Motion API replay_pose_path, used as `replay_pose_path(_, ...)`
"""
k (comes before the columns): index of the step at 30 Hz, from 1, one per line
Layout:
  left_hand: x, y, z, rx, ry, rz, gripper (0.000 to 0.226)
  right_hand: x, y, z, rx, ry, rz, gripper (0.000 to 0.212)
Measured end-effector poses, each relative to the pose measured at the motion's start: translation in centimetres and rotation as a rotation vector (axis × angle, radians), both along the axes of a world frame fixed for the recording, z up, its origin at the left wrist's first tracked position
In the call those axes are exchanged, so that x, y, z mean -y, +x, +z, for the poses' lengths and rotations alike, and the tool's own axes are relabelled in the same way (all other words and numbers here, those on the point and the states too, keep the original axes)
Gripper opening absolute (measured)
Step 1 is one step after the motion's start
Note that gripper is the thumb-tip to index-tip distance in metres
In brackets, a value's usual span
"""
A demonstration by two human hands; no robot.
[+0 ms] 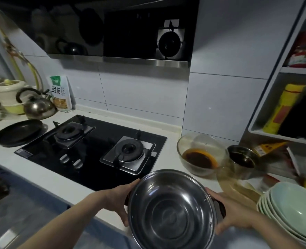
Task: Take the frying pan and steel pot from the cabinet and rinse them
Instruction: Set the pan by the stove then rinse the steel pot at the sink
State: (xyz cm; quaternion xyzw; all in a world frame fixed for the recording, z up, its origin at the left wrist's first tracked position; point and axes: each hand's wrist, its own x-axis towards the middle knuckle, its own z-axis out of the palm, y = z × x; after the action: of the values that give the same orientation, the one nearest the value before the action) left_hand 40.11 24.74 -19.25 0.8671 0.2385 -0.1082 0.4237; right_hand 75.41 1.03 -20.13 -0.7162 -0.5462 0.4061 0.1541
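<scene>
Both hands, the left hand (119, 203) and right hand (233, 214), grip the steel pot (172, 211) by its sides over the worktop (46, 177) edge, the frying pan (18, 132) lying left of the stove (94, 146).

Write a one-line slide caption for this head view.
Both hands, left hand and right hand, hold an empty steel pot beside the gas hob; frying pan sits on the counter.

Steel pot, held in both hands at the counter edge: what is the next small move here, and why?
Probably carry the steel pot off toward a sink, which this view does not show. The left hand and right hand grip its sides, it looks empty and dry, and the frying pan already lies on the counter left of the stove.
</scene>
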Motion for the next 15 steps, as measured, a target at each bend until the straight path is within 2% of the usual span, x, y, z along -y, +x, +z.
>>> replay_pose_path(6, -1.1, 1.1, -1.7, 0.006, 0.009, 0.007, 0.142, -1.3, 1.4, -0.9, 0.019, 0.004, -0.015, 0.130)
replay_pose_path(15, -2.0, 1.9, -1.7, -0.006, 0.068, 0.010, 0.138, -2.5, 2.1, -1.5, 0.007, -0.016, -0.003, 0.136)
